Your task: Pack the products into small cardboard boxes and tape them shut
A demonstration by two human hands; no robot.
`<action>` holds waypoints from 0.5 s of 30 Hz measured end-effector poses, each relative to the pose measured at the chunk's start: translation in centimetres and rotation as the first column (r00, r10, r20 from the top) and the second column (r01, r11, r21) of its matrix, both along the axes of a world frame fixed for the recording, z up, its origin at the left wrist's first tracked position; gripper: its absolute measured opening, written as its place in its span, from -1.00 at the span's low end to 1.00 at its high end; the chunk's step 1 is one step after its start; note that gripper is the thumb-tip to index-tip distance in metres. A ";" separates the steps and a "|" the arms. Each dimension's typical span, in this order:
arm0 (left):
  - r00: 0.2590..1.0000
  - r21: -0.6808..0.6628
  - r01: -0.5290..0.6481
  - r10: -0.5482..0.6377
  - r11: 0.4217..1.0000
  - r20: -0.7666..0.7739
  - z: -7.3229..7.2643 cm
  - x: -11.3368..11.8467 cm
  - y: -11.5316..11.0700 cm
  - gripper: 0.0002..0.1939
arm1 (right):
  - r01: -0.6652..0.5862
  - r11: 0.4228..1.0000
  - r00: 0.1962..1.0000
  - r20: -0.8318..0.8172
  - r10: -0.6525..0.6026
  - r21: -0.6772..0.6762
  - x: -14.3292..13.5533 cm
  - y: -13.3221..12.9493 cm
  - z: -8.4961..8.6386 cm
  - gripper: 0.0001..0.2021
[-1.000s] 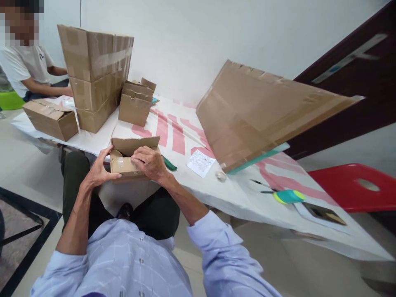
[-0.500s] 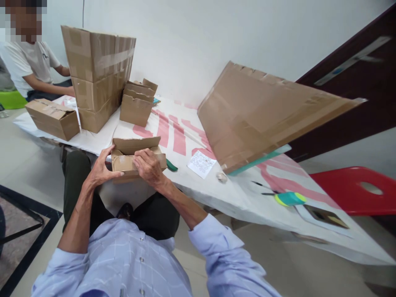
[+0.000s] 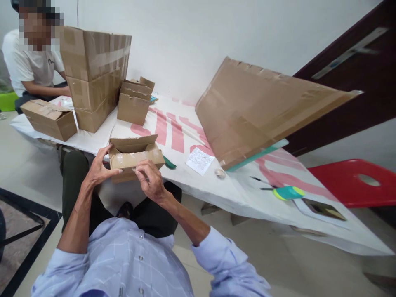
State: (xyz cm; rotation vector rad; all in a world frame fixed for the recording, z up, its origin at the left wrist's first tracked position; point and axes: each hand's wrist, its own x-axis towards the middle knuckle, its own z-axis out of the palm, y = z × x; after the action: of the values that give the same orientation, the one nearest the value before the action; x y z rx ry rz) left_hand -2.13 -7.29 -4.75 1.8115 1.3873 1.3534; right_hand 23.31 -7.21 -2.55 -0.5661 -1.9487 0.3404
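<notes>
A small cardboard box (image 3: 136, 159) sits at the table's near edge, its back flap raised and a strip of clear tape on its near top flap. My left hand (image 3: 100, 170) grips the box's left end, the thumb along the front face and the fingers behind. At the lower front edge, toward the right, my right hand (image 3: 150, 178) has its fingers curled in a pinch against the cardboard. Whatever those fingertips hold, if anything, is too small to make out. Just right of the box lies a dark green curved object (image 3: 169, 163).
Tall stacked cartons (image 3: 95, 78) stand at left, near a closed carton (image 3: 49, 119) and an open one (image 3: 133, 108). A large cardboard sheet (image 3: 260, 111) leans at right. A paper (image 3: 200, 161), phone (image 3: 323, 209) and red stool (image 3: 349, 181) are rightward. A person (image 3: 37, 70) sits far left.
My right hand has moved from the box's top flap down to its front edge, and the near flap now lies more fully in view. My left hand keeps its hold. The view has shifted slightly.
</notes>
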 end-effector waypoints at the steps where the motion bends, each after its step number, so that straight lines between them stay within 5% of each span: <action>1: 1.000 -0.003 -0.001 0.001 1.000 0.004 0.1 0.0 0.0 0.10 | -0.015 0.996 0.999 -0.053 0.011 -0.084 0.2 -0.6 0.5 -0.77; 5: 1.000 -0.013 -0.010 0.010 1.000 -0.004 0.8 0.0 0.1 0.10 | -0.176 0.890 0.960 -0.274 0.060 -0.421 1.2 -1.9 2.3 -0.70; 8: 1.000 -0.014 -0.025 0.025 1.000 -0.018 1.4 0.0 0.1 0.11 | -0.240 0.815 0.935 -0.350 0.048 -0.527 2.4 -1.4 2.7 -0.62; 15: 0.988 -0.013 -0.123 0.121 0.992 -0.091 2.6 -0.6 0.9 0.13 | 0.126 0.860 0.939 -0.220 -0.265 -0.495 9.8 3.6 0.5 -0.57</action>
State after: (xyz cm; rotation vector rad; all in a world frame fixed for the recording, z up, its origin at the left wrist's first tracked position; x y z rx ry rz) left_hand -2.72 -6.36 -2.19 1.8215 1.5756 1.3281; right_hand 33.14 -3.56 -2.05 -0.9742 -1.5108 0.7388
